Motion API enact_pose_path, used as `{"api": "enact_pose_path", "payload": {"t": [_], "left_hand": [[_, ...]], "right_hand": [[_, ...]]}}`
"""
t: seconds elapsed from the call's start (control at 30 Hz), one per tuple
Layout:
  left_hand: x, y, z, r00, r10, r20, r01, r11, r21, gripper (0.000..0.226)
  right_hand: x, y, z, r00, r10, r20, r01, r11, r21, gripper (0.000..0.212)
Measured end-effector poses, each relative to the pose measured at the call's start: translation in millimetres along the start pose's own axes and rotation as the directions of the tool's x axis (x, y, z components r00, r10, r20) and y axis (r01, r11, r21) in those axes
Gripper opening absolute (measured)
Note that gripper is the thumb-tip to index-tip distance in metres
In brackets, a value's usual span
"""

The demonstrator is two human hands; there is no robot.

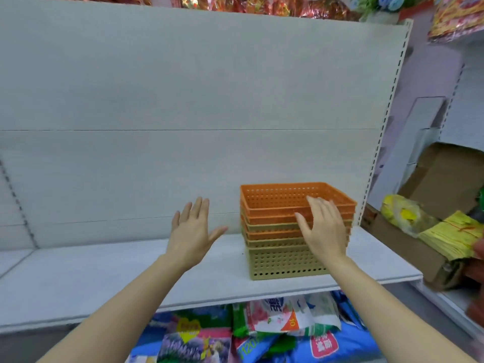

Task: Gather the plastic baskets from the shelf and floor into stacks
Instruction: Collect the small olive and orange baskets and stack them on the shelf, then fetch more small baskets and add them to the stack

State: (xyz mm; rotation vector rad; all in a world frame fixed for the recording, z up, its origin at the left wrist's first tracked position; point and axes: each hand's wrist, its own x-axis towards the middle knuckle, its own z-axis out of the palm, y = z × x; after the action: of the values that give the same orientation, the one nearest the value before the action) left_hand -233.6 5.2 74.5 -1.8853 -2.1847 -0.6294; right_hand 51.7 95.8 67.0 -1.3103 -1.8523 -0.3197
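Basket stack (293,231) stands on shelf (131,271), right end.

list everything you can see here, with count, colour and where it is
basket stack: one nested stack, orange and tan baskets, right part of the shelf
shelf: one, white, across the middle
back panel: one, white, behind the shelf
packaged goods: several, blue, green and white, under the shelf
cardboard box: one, brown, far right
yellow bundles: a few, yellow, in front of the box
red packages: several, along the top edge
left hand: open, left of the stack, not touching it
right hand: open, in front of the stack's upper baskets
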Motion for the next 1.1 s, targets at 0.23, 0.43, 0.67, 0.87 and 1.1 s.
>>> {"api": "enact_pose_path", "payload": {"t": [0.23, 0.43, 0.67, 0.87, 1.1], "left_hand": [[-84.6, -88.8, -25.3, 0.976, -0.07, -0.206, 0.118, 0.966, 0.229, 0.066], [-155.4, -196.5, -70.4, 0.936, -0.287, -0.205, 0.343, 0.874, 0.344, 0.064], [-221.8, -313.5, -122.2, 0.892, -0.374, -0.253, 0.448, 0.802, 0.396, 0.061], [-260.4, -412.0, -166.9, 0.867, -0.388, -0.312, 0.494, 0.747, 0.445, 0.06], [-291.8, -505.7, -194.3, 0.801, -0.493, -0.34, 0.599, 0.67, 0.439, 0.06]], "right_hand": [[-50.3, -109.9, 21.6, 0.972, -0.234, -0.022, 0.234, 0.95, 0.209, 0.051], [-84.7, -237.9, 43.8, 0.942, -0.331, -0.047, 0.327, 0.882, 0.339, 0.049], [-126.6, -383.2, 79.6, 0.91, -0.415, 0.013, 0.366, 0.817, 0.445, 0.048], [-147.1, -499.1, 107.1, 0.902, -0.427, 0.064, 0.345, 0.802, 0.487, 0.05], [-142.7, -601.8, 148.5, 0.859, -0.503, 0.096, 0.392, 0.766, 0.509, 0.038]]}}
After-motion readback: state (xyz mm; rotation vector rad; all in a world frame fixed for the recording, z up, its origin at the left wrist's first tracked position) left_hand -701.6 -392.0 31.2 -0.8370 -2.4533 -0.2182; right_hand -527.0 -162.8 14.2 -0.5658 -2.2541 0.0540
